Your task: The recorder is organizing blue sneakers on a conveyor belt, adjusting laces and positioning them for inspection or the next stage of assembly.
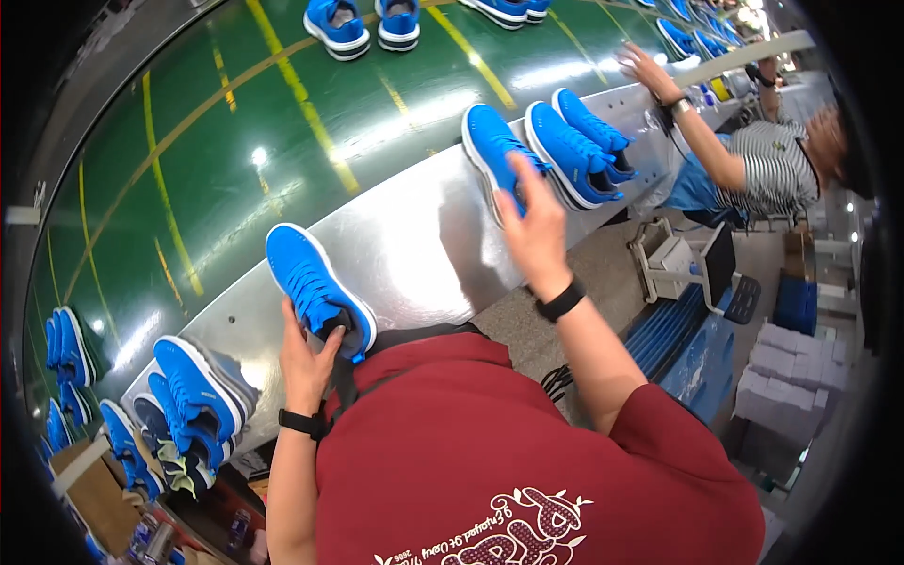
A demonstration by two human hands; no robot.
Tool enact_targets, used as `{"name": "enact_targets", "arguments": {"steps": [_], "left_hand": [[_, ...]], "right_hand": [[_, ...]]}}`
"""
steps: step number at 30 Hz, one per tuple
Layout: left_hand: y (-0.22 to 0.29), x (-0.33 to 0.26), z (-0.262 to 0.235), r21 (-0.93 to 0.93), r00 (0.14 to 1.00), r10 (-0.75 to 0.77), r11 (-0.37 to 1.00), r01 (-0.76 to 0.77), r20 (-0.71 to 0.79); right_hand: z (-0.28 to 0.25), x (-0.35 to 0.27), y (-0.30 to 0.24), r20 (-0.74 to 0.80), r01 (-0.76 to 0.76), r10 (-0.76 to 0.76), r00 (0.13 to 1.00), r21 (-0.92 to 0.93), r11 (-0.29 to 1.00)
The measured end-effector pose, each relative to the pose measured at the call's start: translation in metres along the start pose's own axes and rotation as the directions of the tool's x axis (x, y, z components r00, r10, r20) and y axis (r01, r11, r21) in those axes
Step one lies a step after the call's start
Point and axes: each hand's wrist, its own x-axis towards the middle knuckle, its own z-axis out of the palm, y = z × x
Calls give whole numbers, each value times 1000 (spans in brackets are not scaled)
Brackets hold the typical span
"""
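Arms (603, 353) spread, left hand (306, 367) holding blue shoe (315, 287), right hand (541, 231) stretched forward

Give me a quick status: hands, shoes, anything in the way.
Left hand holding blue shoe near its heel. Right hand at second blue shoe, grip unclear. Neighbouring blue shoes close on the second one's right.

In the left hand (306, 365), one shoe (303, 268); at the right hand (539, 226), a second shoe (488, 130) on the counter (414, 245); outward of each, more shoes (193, 372); beyond both, a belt (226, 179) carrying others (337, 26).
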Motion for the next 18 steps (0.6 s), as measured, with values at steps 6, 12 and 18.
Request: {"name": "enact_targets", "arguments": {"steps": [6, 12, 18], "left_hand": [[5, 0, 7, -79, 996, -92, 993, 91, -9], [11, -3, 3, 55, 993, 52, 997, -46, -109], [20, -5, 10, 54, 963, -131, 988, 148, -237]], "right_hand": [[-36, 23, 91, 199, -397, 410, 890, -102, 912], [-7, 36, 115, 639, -718, 418, 646, 323, 616], [45, -7, 24, 454, -345, 182, 872, 307, 887]]}}
